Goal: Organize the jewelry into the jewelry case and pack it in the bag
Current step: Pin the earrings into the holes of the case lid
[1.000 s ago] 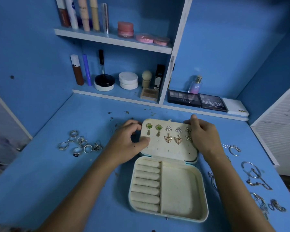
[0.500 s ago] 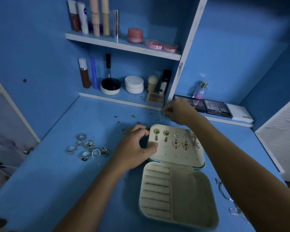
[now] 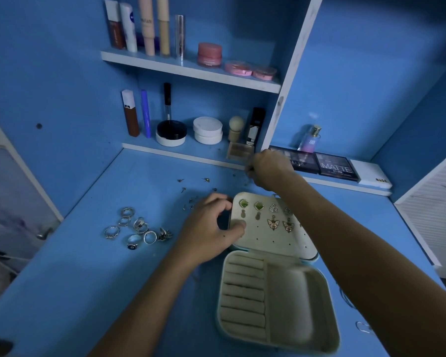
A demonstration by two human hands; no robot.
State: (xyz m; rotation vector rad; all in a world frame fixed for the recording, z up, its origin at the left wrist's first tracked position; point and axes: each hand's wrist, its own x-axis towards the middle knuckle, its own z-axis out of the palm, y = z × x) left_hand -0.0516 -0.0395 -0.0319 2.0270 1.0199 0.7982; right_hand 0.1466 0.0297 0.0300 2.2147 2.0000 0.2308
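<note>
An open cream jewelry case lies on the blue desk, with ring rolls on the left of its base. Its raised lid panel carries several earrings, green, silver and butterfly-shaped. My left hand grips the lid's left edge, thumb pressed on the panel. My right hand reaches past the case to the desk's back edge, fingertips pinched together over a small earring piece. More small earring pieces lie scattered left of the lid. A cluster of silver rings sits at the left. No bag is in view.
Two shelves behind the desk hold cosmetics: tubes, jars, a perfume bottle and eyeshadow palettes. A thin silver hoop shows under my right forearm. A white slatted panel borders the right.
My right hand left the lid's right corner and reached to the back of the desk, where it now pinches. My left hand stays on the lid. The camera moved closer.
</note>
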